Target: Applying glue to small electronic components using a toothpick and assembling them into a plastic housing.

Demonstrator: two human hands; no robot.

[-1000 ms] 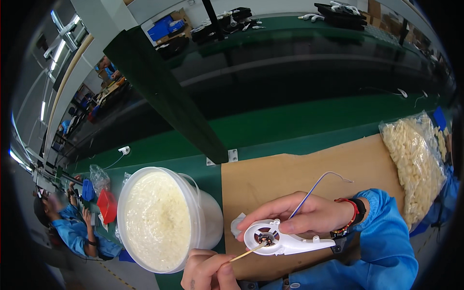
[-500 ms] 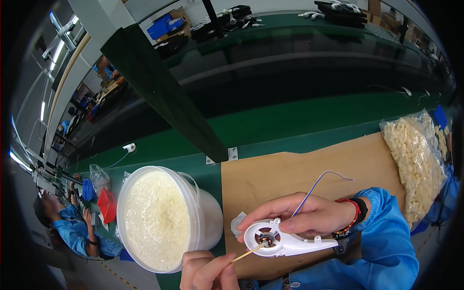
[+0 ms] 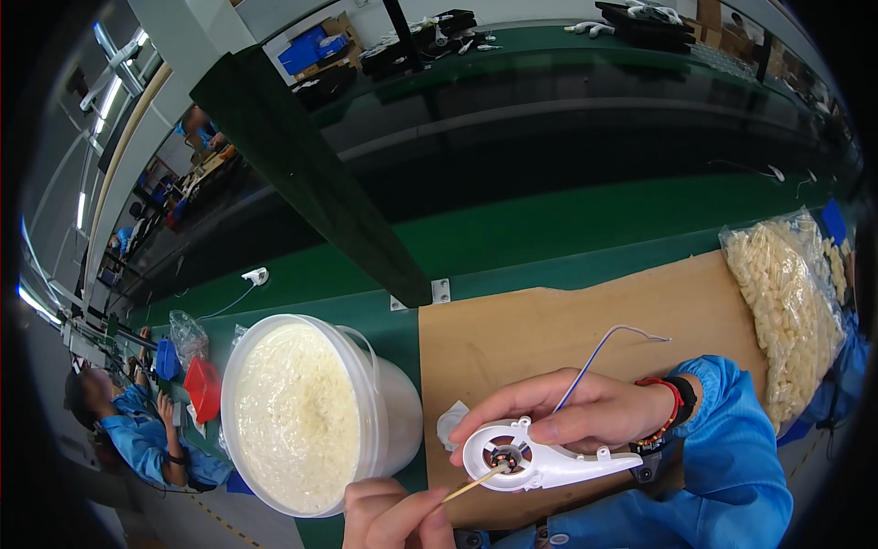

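My right hand point(image 3: 594, 407) grips a white plastic housing point(image 3: 572, 468), with a round open ring at one end and a tapering arm at the other. Inside the ring sits a small dark core with copper-coloured windings point(image 3: 506, 457). A blue and white wire point(image 3: 594, 352) rises between my right fingers and bends over at its top. My left hand point(image 3: 395, 514), at the lower edge, pinches a thin wooden stick point(image 3: 471, 483) whose pale tip touches the core or lies just over it. A crumpled white scrap point(image 3: 449, 424) lies behind the housing.
A white bucket point(image 3: 393, 421) full of creamy paste stands left of brown cardboard point(image 3: 585, 320). At right lies a clear bag of cream-coloured pieces point(image 3: 786, 311). A dark green post point(image 3: 311, 174) rises before a dark belt point(image 3: 549, 156). A co-worker point(image 3: 151, 435) sits far left near a red bin point(image 3: 202, 389).
The white parts with wires on the belt have shifted slightly right. My hands, the stick and the housing stay almost in place, with only a small shift.
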